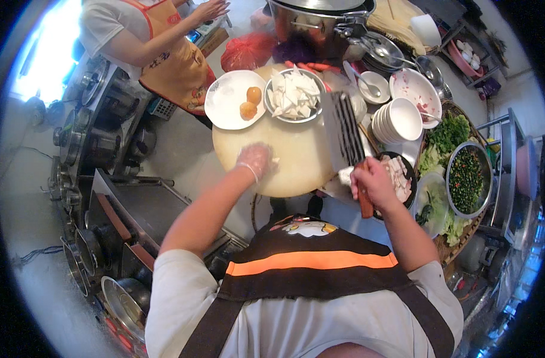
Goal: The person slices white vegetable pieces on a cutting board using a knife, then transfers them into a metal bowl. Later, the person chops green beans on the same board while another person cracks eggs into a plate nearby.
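My right hand (373, 180) grips the wooden handle of a cleaver (343, 127). Its broad blade is raised over the right edge of a round cutting board (295, 156), and dark stripes run across it. My left hand (256, 158), in a clear plastic glove, is low over the board's left part and blurred. A small pale scrap (275, 159) shows by its fingertips; whether the fingers hold it is unclear. Beyond it, a white plate (225, 98) carries two brown eggs (253, 95). Beside the plate, a metal bowl (294, 120) is heaped with white cut pieces (295, 95).
A co-worker in an orange apron (178, 67) stands front left. Stacked white bowls (404, 120), a dark dish of sliced meat (394, 174) and a bowl of chopped greens (466, 179) crowd the right. A large metal pot (317, 27) stands beyond the board.
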Tool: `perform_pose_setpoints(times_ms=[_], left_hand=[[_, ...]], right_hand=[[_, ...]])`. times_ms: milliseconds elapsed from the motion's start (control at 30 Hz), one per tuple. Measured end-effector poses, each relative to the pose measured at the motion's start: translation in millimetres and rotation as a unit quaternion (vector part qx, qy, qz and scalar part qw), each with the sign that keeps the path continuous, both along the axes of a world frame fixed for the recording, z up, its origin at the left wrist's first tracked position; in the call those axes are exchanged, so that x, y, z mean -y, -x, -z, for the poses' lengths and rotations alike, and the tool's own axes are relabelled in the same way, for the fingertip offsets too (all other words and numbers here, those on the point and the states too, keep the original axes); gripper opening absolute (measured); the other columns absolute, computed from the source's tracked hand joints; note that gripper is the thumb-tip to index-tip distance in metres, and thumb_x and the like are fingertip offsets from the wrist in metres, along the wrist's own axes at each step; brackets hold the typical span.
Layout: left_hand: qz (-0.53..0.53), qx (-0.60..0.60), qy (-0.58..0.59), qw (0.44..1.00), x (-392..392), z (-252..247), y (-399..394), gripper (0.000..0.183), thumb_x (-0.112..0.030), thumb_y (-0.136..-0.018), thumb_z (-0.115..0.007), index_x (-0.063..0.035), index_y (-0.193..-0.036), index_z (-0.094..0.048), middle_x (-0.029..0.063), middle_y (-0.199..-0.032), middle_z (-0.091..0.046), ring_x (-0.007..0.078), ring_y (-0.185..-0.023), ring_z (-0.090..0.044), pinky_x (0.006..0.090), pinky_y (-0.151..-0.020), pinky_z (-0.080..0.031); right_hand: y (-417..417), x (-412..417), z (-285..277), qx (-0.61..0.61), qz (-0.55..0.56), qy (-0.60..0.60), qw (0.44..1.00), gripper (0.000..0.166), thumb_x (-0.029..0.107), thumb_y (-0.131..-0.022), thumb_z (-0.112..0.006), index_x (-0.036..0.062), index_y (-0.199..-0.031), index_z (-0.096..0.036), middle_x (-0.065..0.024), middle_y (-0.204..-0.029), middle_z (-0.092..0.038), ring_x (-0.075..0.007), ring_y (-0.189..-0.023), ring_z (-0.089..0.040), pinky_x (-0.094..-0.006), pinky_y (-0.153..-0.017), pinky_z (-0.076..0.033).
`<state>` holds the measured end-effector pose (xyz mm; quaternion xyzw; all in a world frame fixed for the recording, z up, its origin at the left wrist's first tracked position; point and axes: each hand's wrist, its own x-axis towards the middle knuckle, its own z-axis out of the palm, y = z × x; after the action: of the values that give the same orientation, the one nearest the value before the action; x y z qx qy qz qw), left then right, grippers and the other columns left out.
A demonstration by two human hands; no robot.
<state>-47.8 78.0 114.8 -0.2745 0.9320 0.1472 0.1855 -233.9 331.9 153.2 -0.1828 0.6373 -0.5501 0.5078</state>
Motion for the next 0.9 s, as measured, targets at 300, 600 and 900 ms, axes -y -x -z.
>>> perform_pose_setpoints(times_ms=[300,600,900], left_hand=[[-0.041,-0.020,-0.014,0.999,-11,31,4,0.020,-0.017,-0.081,-0.060,-0.0036,-0.093,-0.067,0.0227,-0.096,-0.065,0.0381,-0.092,-0.063,0.0460,-0.083,-0.050],[-0.163,-0.316,-0.073,0.932,-10,18,-16,0.012,-0.012,-0.081,-0.062,-0.0015,-0.084,-0.057,0.0163,-0.078,-0.064,0.0287,-0.072,-0.063,0.0396,-0.069,-0.050],[-0.155,-0.510,-0.257,0.807,68,-7,111,0.018,-0.015,-0.085,-0.061,-0.0008,-0.095,-0.065,0.0131,-0.088,-0.067,0.0204,-0.081,-0.063,0.0313,-0.076,-0.049]], right_hand=[[-6,-13,0,-0.411,-0.247,-0.085,0.873,0.034,0.025,-0.079,-0.057,0.0029,-0.105,-0.060,-0.0212,-0.085,-0.064,-0.0387,-0.079,-0.062,-0.0436,-0.070,-0.051],[-21,27,46,-0.597,-0.264,-0.013,0.758,0.028,0.014,-0.080,-0.058,0.0070,-0.106,-0.059,-0.0157,-0.080,-0.059,-0.0347,-0.071,-0.061,-0.0474,-0.060,-0.049],[-42,63,65,-0.574,-0.197,0.035,0.794,0.027,0.020,-0.080,-0.061,0.0087,-0.105,-0.064,-0.0180,-0.087,-0.060,-0.0368,-0.080,-0.060,-0.0465,-0.070,-0.049]])
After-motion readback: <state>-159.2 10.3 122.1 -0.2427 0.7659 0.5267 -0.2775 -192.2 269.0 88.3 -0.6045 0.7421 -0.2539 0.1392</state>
